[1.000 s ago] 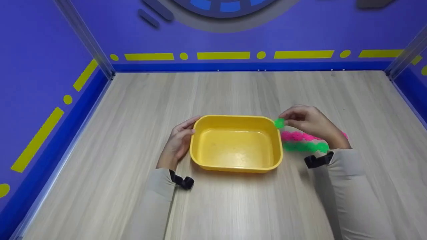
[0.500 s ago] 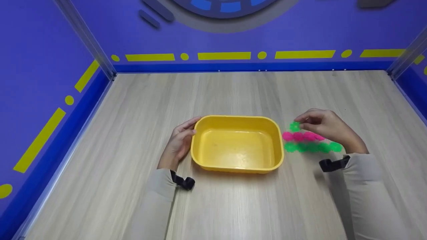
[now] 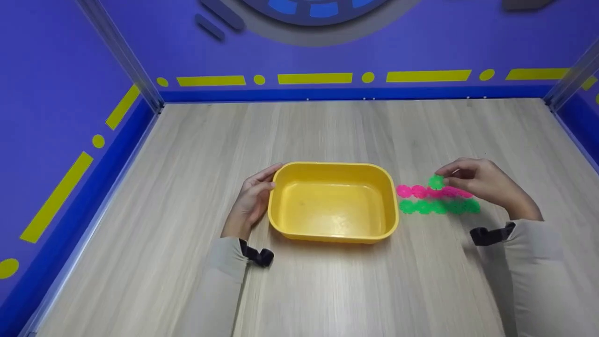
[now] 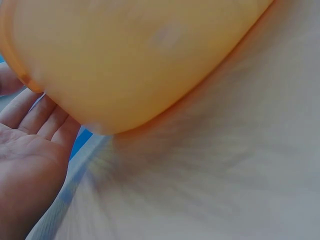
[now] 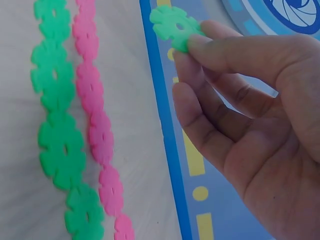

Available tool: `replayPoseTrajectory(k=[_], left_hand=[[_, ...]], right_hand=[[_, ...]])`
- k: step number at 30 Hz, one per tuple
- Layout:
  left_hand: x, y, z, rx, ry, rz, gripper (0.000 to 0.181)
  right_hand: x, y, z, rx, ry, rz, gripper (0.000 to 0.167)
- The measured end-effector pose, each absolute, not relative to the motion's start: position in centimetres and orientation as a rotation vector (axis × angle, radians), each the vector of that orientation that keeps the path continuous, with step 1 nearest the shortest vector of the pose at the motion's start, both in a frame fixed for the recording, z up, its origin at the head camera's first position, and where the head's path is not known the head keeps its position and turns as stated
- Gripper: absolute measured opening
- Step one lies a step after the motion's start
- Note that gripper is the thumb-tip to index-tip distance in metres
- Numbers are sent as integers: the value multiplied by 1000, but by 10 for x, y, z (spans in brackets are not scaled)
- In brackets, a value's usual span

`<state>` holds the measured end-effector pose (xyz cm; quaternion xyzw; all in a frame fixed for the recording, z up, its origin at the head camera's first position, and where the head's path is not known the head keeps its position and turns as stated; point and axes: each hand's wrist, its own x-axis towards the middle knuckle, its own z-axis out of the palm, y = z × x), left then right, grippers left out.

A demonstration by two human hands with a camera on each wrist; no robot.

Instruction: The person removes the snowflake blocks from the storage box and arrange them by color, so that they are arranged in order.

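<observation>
In the head view, a yellow plastic basin (image 3: 332, 210) sits on the table with nothing inside it. My left hand (image 3: 250, 201) holds its left side, the thumb at the rim and the fingers along the outer wall. A green snowflake building disc (image 3: 436, 182) is pinched between the thumb and fingers of my right hand (image 3: 489, 185). Below that disc lie two rows: pink discs (image 3: 418, 191) behind, green discs (image 3: 423, 207) in front. In the right wrist view the held disc (image 5: 177, 27) is apart from both rows, with its notched edge and central hole showing.
The wooden table (image 3: 323, 290) meets a blue-purple back wall (image 3: 323, 61) with yellow markings. Another such wall (image 3: 56, 103) runs along the left. Both rows of discs start close to the basin's right side.
My right hand has moved rightward from the basin's right rim with the green disc, along above the pink row, uncovering more of both rows. The left hand and basin have stayed put.
</observation>
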<state>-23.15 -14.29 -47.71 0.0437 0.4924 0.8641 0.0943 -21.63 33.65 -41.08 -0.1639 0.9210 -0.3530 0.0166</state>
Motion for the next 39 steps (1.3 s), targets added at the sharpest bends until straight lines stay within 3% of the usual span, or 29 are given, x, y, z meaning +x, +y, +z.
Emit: replayPoseTrajectory(k=[17,39], left_hand=[[-230,-142,-475,125,1441,2576,55],[-231,-143,-475,130,1468,2543,57]], right_hand=[[-211,386,-413,-220,2729,-953,31],[-208,429,-427,-139,2697,-788,33]])
